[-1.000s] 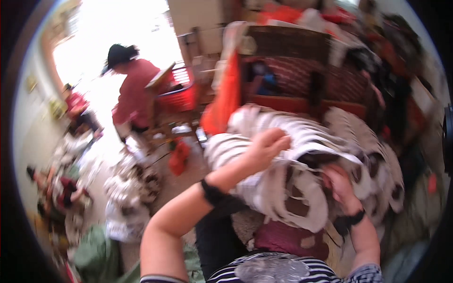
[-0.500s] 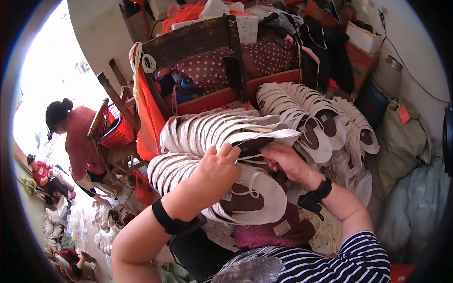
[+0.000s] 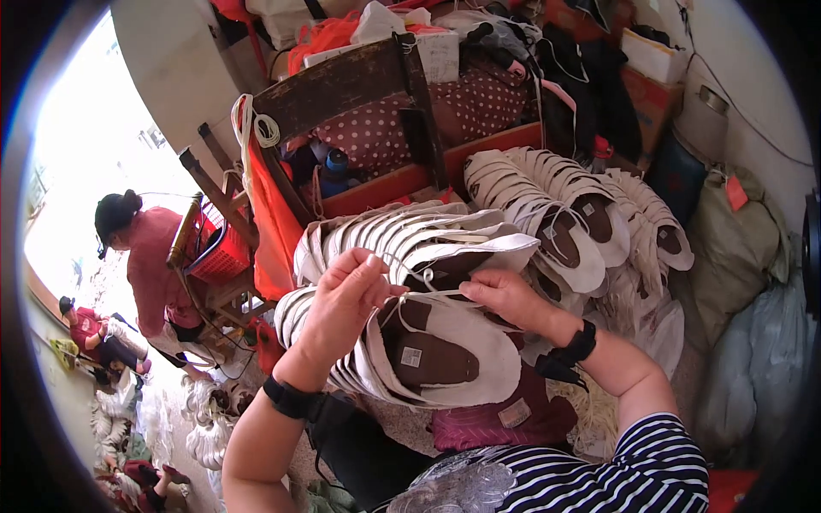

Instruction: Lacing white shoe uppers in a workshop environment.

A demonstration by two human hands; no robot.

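- At far left, we see a co-worker in a red top (image 3: 154, 269) bending beside a red basket (image 3: 221, 259), well apart from our work.
- Our left hand (image 3: 340, 295) is nearly closed, its thumb and fingers pinching a white lace (image 3: 440, 293) above the front row of shoe uppers (image 3: 492, 380). If we pull harder on this side, the lace could come out uneven.
- The nearest upper lies tilted below our hands, brown insole showing; a sideways tug could shift it and slide the nested row apart.
- Just behind it lies the rear row of uppers (image 3: 513, 248); a loose loop could snag on its edge.
- Our right hand (image 3: 500, 297) narrows on the lace too; a weak pinch could let it slip.
- Further right, more stacked uppers (image 3: 590, 274) rest near an olive sack (image 3: 727, 256).
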